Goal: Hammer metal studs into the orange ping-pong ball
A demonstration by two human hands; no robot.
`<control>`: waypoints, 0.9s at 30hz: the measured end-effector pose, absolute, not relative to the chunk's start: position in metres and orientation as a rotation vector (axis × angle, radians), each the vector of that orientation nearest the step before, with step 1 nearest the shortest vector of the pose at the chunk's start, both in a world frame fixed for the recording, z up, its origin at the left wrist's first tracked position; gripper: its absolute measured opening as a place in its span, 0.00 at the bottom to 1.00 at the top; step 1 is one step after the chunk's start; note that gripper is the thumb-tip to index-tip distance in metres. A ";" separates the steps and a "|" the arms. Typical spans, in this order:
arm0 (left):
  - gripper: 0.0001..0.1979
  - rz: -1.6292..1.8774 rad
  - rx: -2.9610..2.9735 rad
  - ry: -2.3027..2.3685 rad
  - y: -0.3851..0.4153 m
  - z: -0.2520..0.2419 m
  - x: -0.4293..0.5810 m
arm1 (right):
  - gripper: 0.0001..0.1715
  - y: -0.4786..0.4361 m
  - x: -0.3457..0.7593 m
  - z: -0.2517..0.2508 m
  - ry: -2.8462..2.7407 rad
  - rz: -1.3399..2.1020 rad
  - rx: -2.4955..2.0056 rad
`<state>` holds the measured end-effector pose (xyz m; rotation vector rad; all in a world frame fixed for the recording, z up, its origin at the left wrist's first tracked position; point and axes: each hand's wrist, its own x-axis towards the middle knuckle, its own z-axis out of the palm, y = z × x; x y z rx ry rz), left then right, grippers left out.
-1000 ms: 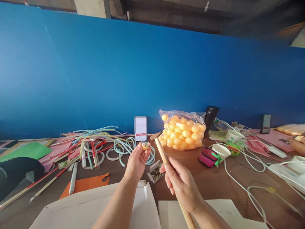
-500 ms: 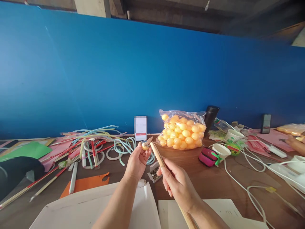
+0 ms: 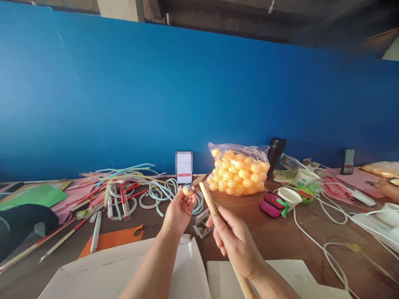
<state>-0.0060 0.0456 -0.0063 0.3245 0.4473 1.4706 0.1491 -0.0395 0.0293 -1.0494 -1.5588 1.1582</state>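
Observation:
My left hand (image 3: 179, 211) is closed around an orange ball (image 3: 188, 191), holding it up between thumb and fingers. Shiny silver tack-like heads cover the ball's upper part. My right hand (image 3: 232, 232) wraps round the wooden handle of a hammer (image 3: 209, 202), which slants up to the left. The hammer's narrow head is just right of the ball, apart from it. Below and between my hands lies a small open box (image 3: 203, 224) of small metal pieces, partly hidden by my right fingers.
A clear bag of orange balls (image 3: 238, 172) stands behind my hands, right of a propped phone (image 3: 184, 166). Coiled tubes (image 3: 165, 193) and sticks lie left. A magenta pouch (image 3: 272, 204), paper cup (image 3: 289, 196) and white cables are right. Another person's hand (image 3: 386, 185) shows far right.
The hammer head has drawn a little right, away from the ball. More of the ball's silver top now shows, and my right hand has shifted slightly right.

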 end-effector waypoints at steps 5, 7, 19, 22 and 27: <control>0.08 1.468 0.282 0.466 0.044 -0.004 -0.006 | 0.18 -0.039 0.149 0.029 -1.582 1.164 -1.050; 0.08 1.467 0.264 0.469 0.044 -0.005 -0.006 | 0.19 -0.040 0.148 0.029 -1.594 1.165 -1.064; 0.07 1.459 0.272 0.464 0.042 -0.002 -0.007 | 0.20 -0.039 0.147 0.028 -1.574 1.176 -1.061; 0.08 1.435 0.274 0.456 0.042 -0.002 -0.008 | 0.20 -0.040 0.147 0.028 -1.570 1.184 -1.048; 0.09 1.424 0.227 0.429 0.043 -0.003 -0.009 | 0.19 -0.040 0.146 0.026 -1.601 1.211 -1.052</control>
